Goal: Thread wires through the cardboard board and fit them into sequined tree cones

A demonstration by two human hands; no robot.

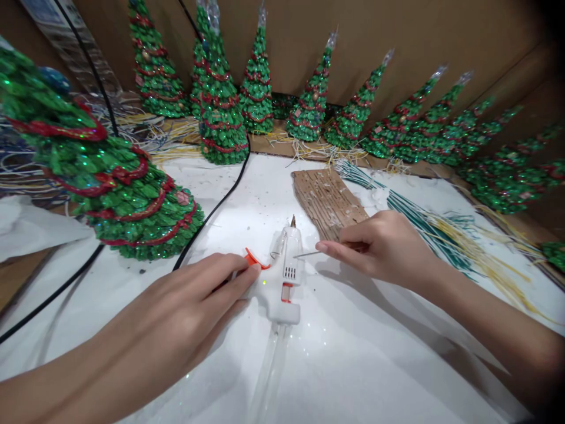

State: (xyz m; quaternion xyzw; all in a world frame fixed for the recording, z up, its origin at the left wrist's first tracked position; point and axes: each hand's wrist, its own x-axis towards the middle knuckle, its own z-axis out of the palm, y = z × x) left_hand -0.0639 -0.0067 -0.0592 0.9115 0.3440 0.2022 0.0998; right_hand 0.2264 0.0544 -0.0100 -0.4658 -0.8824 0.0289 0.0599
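A white hot glue gun [292, 259] lies on the white tabletop, its metal nozzle pointing away from me and a clear glue stick [271, 365] trailing from its back end. My left hand [189, 312] is closed around the gun's handle, beside its orange trigger [255, 259]. In my right hand [384, 247] is a thin metal rod-like tool [306, 254], pinched between thumb and fingers. Its tip reaches to the gun's body; whether it touches I cannot tell. Most of the tool's other end is hidden in my fingers.
A glittery green tree [128, 194] with red garland stands at left, and several more line the back edge. Ridged cardboard [326, 197] lies beyond my right hand. Bundles of green wires [424, 229] lie at right. A black cable [220, 203] crosses the left side.
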